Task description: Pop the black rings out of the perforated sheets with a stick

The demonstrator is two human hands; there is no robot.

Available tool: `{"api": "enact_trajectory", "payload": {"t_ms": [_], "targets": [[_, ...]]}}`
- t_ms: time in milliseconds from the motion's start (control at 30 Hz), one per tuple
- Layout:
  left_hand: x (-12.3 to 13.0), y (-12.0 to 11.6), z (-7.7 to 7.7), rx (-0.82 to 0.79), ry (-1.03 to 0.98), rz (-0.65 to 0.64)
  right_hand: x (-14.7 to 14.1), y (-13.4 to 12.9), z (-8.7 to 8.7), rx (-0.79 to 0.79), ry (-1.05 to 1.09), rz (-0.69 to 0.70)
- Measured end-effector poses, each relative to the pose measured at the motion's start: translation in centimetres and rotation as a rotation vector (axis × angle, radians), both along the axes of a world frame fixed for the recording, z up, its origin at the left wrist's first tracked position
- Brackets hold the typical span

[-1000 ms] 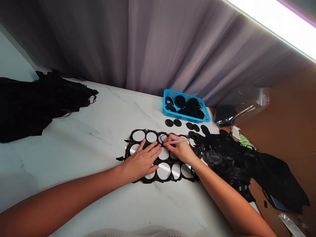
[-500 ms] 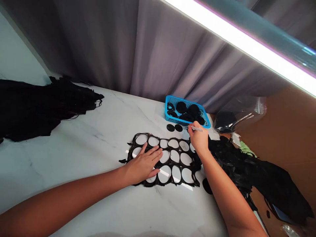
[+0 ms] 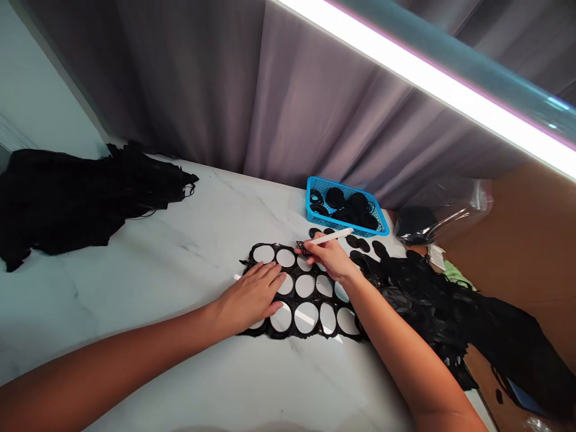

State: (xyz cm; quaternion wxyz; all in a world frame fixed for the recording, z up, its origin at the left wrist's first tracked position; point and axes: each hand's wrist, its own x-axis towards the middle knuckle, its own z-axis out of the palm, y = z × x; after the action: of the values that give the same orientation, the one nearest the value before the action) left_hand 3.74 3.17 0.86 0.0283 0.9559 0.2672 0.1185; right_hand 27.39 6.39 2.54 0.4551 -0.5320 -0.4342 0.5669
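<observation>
I read the left hand point(image 3: 251, 294) grip open — flat on the black die-cut sheet point(image 3: 295, 285), apparently pinning it to the worktop point(image 3: 157, 300). The right hand point(image 3: 326, 258) grip clenches a white pen-like tool point(image 3: 332, 236) at the sheet's 12 o'clock edge, blue basket point(image 3: 346, 227) at 1 o'clock.

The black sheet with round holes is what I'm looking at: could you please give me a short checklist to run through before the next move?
1. Left hand flat on the black lattice sheet, pinning it: ok.
2. Right hand firmly holding the white slender tool: ok.
3. Sheet lying flat on the marble table: ok.
4. Every hole free of black discs: cannot tell, as the hands cover some.
5. Blue plastic basket upright, with black discs inside: ok.
6. Black heap kept apart from the sheet's right end: cannot tell, as the right forearm hides the join.
</observation>
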Motion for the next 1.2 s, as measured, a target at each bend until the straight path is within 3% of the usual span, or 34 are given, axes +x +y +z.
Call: {"api": "enact_trajectory", "payload": {"t_ms": [133,233,433,700,933,1000,1100,1133,1200], "targets": [[-0.8,0.0,-0.8,-0.01,0.003,-0.013,-1.5,-0.7,-0.1,-0.069,0.077,0.103],[-0.9,-0.1,-1.3,-0.017,-0.015,-0.015,-1.9,-1.2,-0.5,-0.047,0.017,0.145],[-0.7,-0.4,-2.0,-0.003,-0.05,0.001,-2.2,-1.9,-1.1,0.183,-0.407,0.237],[-0.6,-0.5,-1.7,-0.024,-0.024,0.004,-2.6,-2.2,-1.1,0.307,-0.649,0.261],[-0.7,-0.3,-1.5,-0.066,-0.035,-0.015,-3.4,-2.7,-0.9,0.647,-1.149,0.403],[-0.8,-0.3,-1.6,-0.074,-0.039,-0.011,-1.5,-1.7,-0.4,0.647,-1.279,0.221],[-0.9,-0.4,-1.7,-0.091,-0.049,-0.003,3.3,0.0,0.7,0.538,-1.388,-0.283],[-0.9,-0.4,-1.7,-0.098,-0.054,-0.002,4.8,0.4,1.0,0.514,-1.374,-0.386],[-1.0,-0.3,-1.6,-0.107,-0.057,-0.001,6.9,0.5,1.5,0.456,-1.236,-0.465]]}}
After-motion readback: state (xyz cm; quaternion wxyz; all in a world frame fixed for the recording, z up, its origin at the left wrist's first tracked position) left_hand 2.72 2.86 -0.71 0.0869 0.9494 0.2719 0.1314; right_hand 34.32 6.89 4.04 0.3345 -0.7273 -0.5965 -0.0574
